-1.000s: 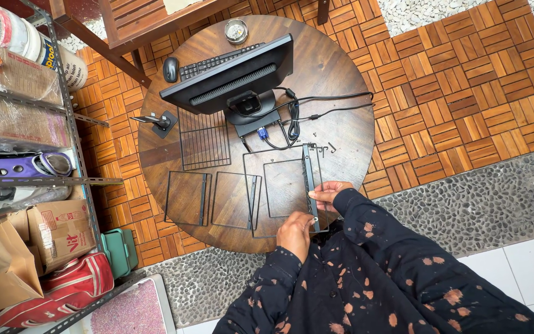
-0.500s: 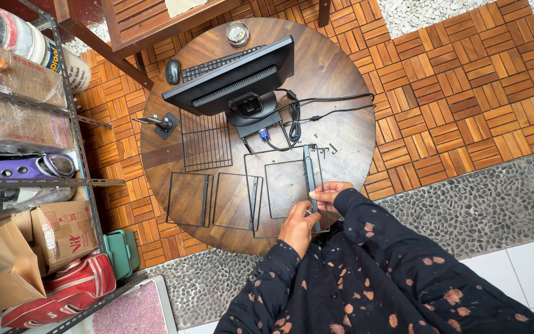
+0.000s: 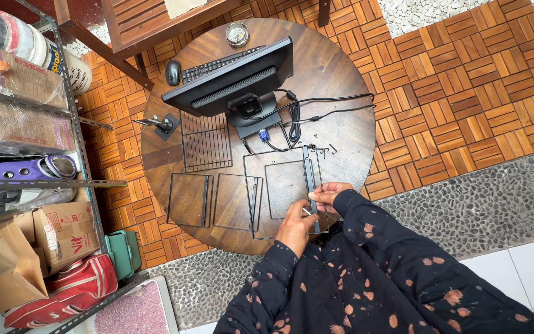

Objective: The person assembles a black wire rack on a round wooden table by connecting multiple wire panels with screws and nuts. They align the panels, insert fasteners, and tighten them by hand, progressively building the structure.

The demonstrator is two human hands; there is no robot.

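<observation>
One table: your hands work over the near edge of a round wooden table (image 3: 341, 80).
One monitor: a black monitor (image 3: 230, 74) stands well beyond your hands, tilted face down, its cables (image 3: 316, 105) trailing to the right.
One wire grid: a black wire grid (image 3: 206, 141) lies flat, up and to the left of your left hand.
Three frames: one large wire frame (image 3: 254, 185) lies under your hands; two smaller black frames (image 3: 188, 199) lie side by side to the left of your left hand.
One metal bar: the black metal bar (image 3: 310, 179) lies flat across the large frame's right part, its long axis running straight away from you, near end at your fingers, far end pointing toward the monitor.
Two hands: your left hand (image 3: 296, 226) is curled, its fingertips pinching a small pale piece against the bar's near end; what that piece is cannot be told. Your right hand (image 3: 326, 196) pinches the bar from its right side, just beyond the left hand.
Few small parts: several tiny dark hardware bits (image 3: 326, 149) lie past the bar's far end.
</observation>
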